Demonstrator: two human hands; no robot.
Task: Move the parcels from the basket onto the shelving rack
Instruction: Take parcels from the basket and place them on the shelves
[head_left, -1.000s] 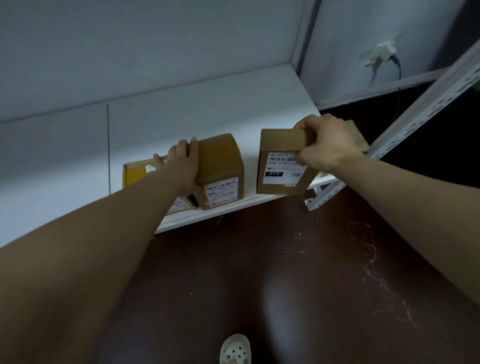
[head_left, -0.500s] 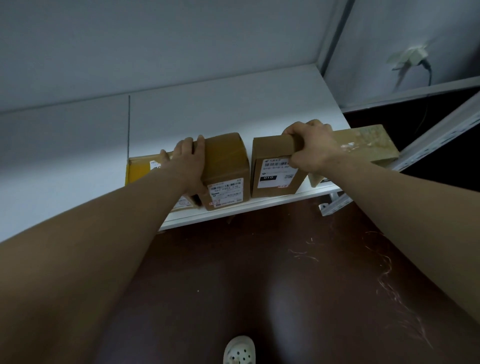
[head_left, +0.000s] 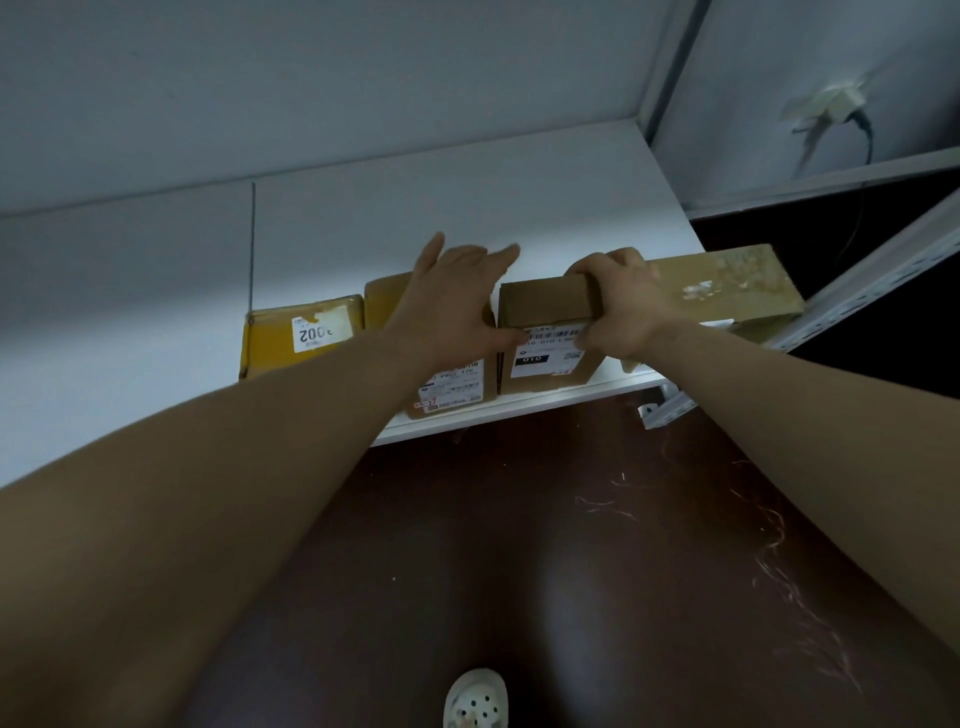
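Several parcels stand in a row at the front edge of the white shelf. My right hand grips the top right of a brown box with a barcode label. My left hand lies over the top of the brown box next to it, fingers spread and straight. A yellow parcel marked 002 lies flat at the left end. A long flat brown parcel lies at the right end, behind my right hand. No basket is in view.
A slotted white rack upright slants down at the right. The dark brown floor below carries pale stringy scraps. A white perforated shoe shows at the bottom. A wall socket with a cable is at the upper right.
My left hand has let go of the middle box's side and now lies spread over its top. The labelled box has settled on the shelf against its neighbour. The view shifted left.
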